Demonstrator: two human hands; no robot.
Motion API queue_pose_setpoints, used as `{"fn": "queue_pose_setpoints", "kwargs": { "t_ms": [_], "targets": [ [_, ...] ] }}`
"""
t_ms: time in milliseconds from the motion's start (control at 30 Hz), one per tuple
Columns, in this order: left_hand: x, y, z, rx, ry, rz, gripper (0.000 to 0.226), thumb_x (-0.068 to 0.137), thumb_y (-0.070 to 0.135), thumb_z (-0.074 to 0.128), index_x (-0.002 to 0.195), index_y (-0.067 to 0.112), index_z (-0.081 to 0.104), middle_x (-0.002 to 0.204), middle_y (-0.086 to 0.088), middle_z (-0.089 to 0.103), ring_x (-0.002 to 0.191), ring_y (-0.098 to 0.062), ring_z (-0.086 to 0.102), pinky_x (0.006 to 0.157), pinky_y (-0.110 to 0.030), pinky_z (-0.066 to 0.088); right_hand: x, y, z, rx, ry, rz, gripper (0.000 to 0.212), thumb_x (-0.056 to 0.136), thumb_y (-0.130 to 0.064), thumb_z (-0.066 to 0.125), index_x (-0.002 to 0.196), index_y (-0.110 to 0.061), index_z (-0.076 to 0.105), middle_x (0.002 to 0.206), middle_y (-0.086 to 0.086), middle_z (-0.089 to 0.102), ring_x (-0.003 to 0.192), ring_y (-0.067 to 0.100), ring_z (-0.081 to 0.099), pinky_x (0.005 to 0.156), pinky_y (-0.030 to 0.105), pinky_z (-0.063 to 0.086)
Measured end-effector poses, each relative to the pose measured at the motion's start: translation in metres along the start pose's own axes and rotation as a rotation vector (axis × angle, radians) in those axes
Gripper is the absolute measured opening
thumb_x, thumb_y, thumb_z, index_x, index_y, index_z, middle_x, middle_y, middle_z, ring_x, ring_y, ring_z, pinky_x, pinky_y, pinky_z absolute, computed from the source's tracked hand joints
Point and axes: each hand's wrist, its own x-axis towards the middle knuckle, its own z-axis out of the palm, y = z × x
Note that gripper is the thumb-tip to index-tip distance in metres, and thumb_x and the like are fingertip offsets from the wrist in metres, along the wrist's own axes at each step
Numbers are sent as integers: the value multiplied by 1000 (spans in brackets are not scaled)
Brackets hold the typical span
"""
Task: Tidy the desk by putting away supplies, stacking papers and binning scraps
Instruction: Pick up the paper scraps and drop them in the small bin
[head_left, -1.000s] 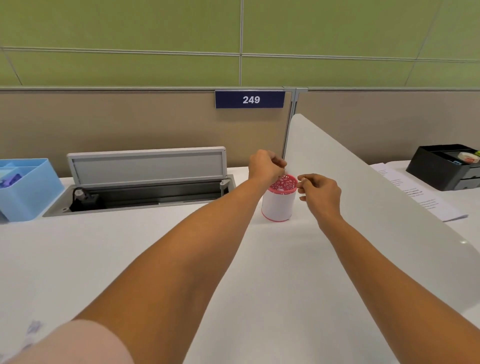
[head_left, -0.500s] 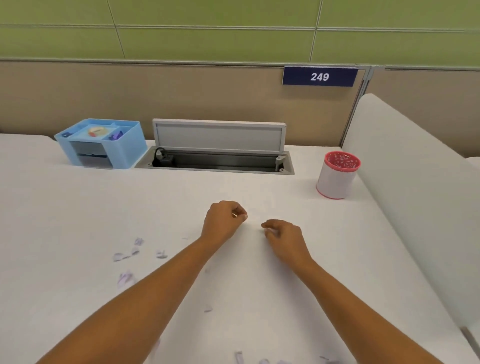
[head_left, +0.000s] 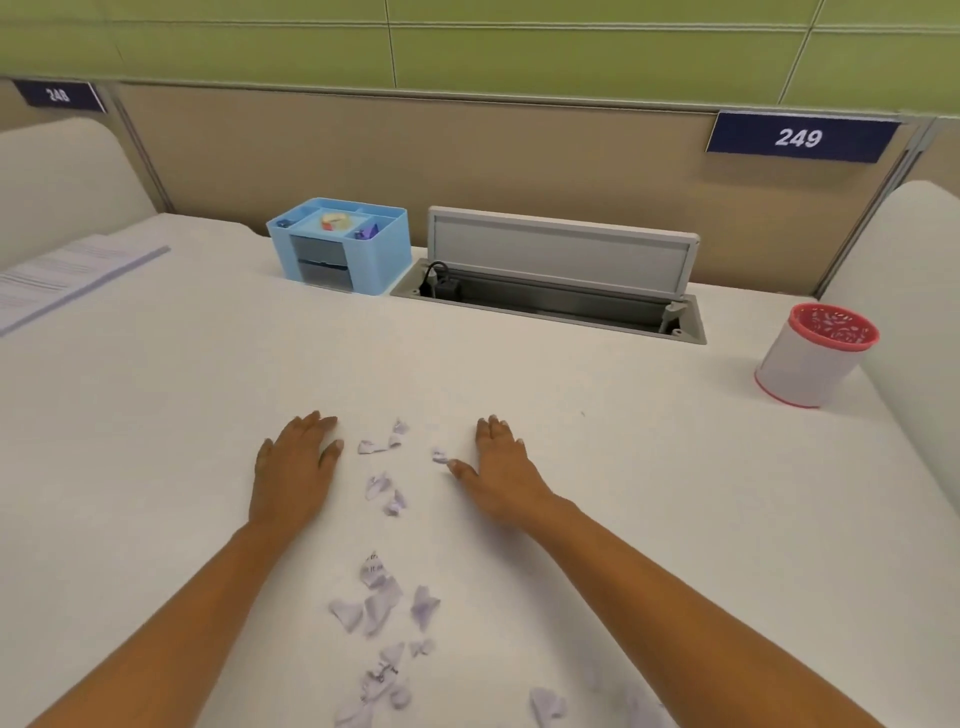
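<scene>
Scraps (head_left: 384, 488) lie between my flat hands, left (head_left: 293, 467) and right (head_left: 498, 473), fingers straight, grasping nothing, placed to sweep them together (more litter nearer me). The bin (head_left: 815, 356) waits far right.

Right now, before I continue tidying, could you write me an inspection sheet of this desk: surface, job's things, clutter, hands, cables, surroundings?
Surface: white desk, littered down its middle.
Job's things: torn lilac paper scraps scattered at centre; printed papers far left; blue organiser at the back; red-rimmed bin far right, upright.
Clutter: nothing seen beyond the scraps.
Hands: left hand and right hand lie flat on the desk, either side of some scraps, holding nothing.
Cables: black plug and cable inside the open cable tray.
Surroundings: beige partition with sign 249.
</scene>
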Motion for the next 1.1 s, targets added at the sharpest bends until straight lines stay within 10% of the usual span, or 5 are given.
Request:
{"fn": "queue_pose_setpoints", "kwargs": {
  "t_ms": [633,833,1100],
  "targets": [
    [3,5,7,144,-3,-13,42,101,24,26,142,22,34,153,2,26,143,-15,17,115,-42,8,43,-36,8,-165,-190,-517,42,102,-13,29,144,-12,33,154,8,22,143,21,18,114,27,13],
    [3,7,7,112,4,-19,41,100,21,29,140,19,38,152,0,29,142,-17,19,115,-44,9,14,-1,-16,-87,-171,-386,40,101,-13,31,139,-14,43,149,5,35,138,20,29,114,28,21],
    [16,35,7,37,14,-83,33,97,18,38,126,15,54,139,-4,46,131,-25,37,111,-51,14,-2,29,-27,-72,89,-226,18,88,-5,50,93,4,65,100,10,58,93,24,56,75,28,41]
  ]
}}
